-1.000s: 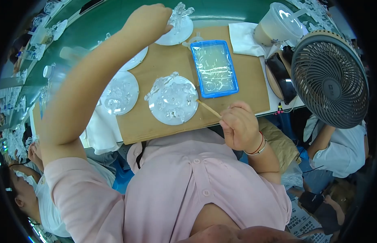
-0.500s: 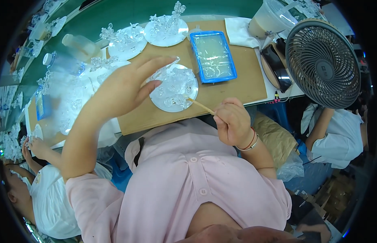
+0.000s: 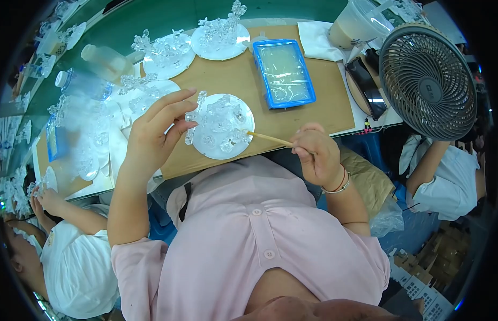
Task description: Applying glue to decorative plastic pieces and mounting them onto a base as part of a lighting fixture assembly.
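Observation:
A round white plate (image 3: pixel 210 151) bearing several clear plastic pieces (image 3: pixel 219 119) lies on brown cardboard in front of me. At its left edge, my left hand (image 3: pixel 159 128) is closed, thumb and fingertips pinching a clear knobbly plastic figure (image 3: pixel 198 107). My right hand (image 3: pixel 317 154) is wrapped round a thin tan stick (image 3: pixel 273 140), held to the right of the plate. The stick slants left, its tip at the clear pieces on the plate's right side; whether it touches them I cannot tell.
Behind the plate is a blue-rimmed tray (image 3: pixel 313 96) of pale, shiny material. Two more plates of clear figures (image 3: pixel 221 40) stand farther back. Bottles (image 3: pixel 77 83) lie at left; a fan (image 3: pixel 431 85), a lidded cup (image 3: pixel 351 32) and sunglasses (image 3: pixel 367 88) are at right. Co-workers sit on both sides.
My left hand has come down and closed on a clear figure at the plate's left edge. The plate has shifted slightly left and nearer. My right hand has moved right, the stick lying flatter.

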{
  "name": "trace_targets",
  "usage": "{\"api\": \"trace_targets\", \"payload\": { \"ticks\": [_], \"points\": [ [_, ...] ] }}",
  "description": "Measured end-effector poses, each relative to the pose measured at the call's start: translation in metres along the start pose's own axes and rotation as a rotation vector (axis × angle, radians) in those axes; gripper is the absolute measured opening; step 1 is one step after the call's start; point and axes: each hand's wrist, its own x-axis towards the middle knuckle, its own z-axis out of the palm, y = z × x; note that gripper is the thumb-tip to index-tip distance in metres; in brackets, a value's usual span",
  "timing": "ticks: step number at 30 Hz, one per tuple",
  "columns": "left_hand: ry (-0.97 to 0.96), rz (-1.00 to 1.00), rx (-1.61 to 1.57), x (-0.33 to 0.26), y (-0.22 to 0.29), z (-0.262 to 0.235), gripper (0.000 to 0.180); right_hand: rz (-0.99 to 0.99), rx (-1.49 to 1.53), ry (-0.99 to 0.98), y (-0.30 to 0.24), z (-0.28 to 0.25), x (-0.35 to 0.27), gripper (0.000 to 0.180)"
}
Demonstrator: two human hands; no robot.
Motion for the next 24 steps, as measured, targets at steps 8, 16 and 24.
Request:
{"api": "trace_targets", "payload": {
  "ticks": [8,16,24],
  "points": [
    [0.085,0.008,0.103,0.003,0.002,0.012,0.036,-0.055,-0.033,-0.019,0.014,0.005,0.018,0.003],
    [0.157,0.012,0.090,0.018,-0.003,0.026,0.037,0.039,0.079,-0.191,0.034,-0.006,0.056,0.005],
    [0.143,0.021,0.090,0.020,-0.008,0.027,0.042,-0.006,0.142,-0.414,0.042,-0.005,0.094,0.004]
  ]
}}
